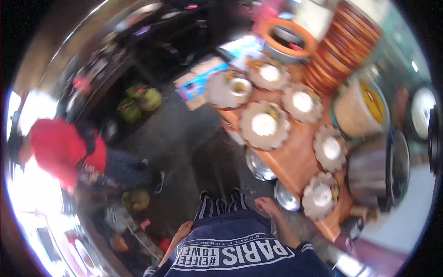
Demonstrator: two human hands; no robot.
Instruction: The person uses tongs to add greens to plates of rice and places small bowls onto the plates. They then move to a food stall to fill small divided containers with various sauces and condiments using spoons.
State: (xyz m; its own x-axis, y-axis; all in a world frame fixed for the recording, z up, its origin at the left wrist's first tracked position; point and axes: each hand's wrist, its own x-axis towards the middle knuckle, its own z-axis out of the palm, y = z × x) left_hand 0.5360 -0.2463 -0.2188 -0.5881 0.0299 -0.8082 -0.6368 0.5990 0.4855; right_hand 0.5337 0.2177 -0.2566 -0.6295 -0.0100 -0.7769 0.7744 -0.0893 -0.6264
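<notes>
My left hand (185,228) hangs low at my side by my dark blue shirt, and its fingers are too small and blurred to read. On the other side, my right hand (266,205) hangs beside my hip, near a round metal lid (287,195) below the table edge; its fingers look curled but are blurred. Neither hand touches the orange-brown table (295,152). Several scalloped plates stand on that table, among them a large one (265,125) with white food and a yellowish portion, and a near one (320,195). A plate (217,90) with a small bowl stands at the far end.
A stack of reddish-brown rings (344,46), a food bucket (360,111), a large metal pot (378,171) and an orange-rimmed container (288,39) line the table's far side. A person in red (60,147) is at the left. Green round objects (140,102) lie near a dark shelf.
</notes>
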